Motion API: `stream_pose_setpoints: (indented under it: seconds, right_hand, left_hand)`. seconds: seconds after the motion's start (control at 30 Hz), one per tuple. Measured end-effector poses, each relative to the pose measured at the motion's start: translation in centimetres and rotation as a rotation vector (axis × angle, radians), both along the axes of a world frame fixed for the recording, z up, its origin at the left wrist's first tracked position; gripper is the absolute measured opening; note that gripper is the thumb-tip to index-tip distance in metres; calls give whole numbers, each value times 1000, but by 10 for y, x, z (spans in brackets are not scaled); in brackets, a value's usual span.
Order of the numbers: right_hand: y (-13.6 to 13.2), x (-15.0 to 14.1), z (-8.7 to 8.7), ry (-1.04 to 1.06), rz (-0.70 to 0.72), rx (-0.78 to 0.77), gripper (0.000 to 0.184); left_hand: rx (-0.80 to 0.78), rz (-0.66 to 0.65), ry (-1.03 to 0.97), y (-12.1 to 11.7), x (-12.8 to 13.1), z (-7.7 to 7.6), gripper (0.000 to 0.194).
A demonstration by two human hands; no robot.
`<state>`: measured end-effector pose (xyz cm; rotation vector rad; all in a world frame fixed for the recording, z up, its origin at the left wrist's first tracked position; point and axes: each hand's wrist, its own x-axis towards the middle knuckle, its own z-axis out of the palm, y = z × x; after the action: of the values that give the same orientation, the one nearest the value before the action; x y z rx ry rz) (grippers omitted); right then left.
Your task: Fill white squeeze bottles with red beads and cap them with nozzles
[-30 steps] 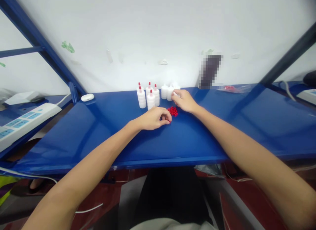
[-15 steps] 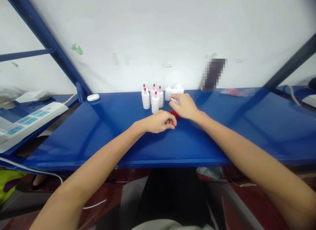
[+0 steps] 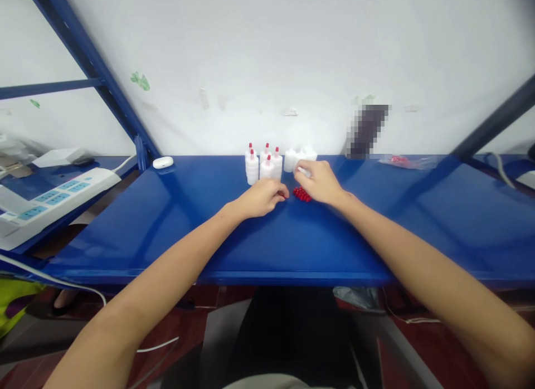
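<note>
My left hand [image 3: 262, 198] is closed in a pinch, low in front of the red-tipped bottles [image 3: 252, 169]. A trace of red, apparently a small red cap [image 3: 286, 197], shows at its fingertips. My right hand [image 3: 321, 181] is closed around a white object [image 3: 304, 171], which looks like part of a bottle and is mostly hidden by the fingers. Just beside and below this hand lies a cluster of small red caps [image 3: 301, 194] on the blue table. Behind it stand several white bottles [image 3: 290, 160] with no red tips showing.
On the blue tabletop [image 3: 175, 227] a white earphone case [image 3: 163, 163] lies at the back left. A blurred dark object [image 3: 368, 131] leans on the wall. To the right is a clear plastic bag [image 3: 407, 162] with something red inside. A power strip [image 3: 54, 205] sits at far left.
My left hand has drawn away from the red caps, leftward and toward the red-tipped bottles, so more of the caps shows. My right hand keeps its hold. The view has shifted slightly.
</note>
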<state>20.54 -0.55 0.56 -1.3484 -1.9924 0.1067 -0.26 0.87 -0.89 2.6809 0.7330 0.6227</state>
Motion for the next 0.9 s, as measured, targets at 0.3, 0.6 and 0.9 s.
stream_pose_setpoints:
  seconds: [0.3,0.6,0.9]
  right_hand:
    - [-3,-4,3,-10,14,-21,17]
    - [-7,-2,6,11,216,77,20]
    - [-13,-3,7,1,283,14,32]
  left_hand:
    - [-55,131,-105,17,-9,-8,16]
    - [185,123,-577,-7,6,3,9]
    - [340,140,-724,-20,14,8,9]
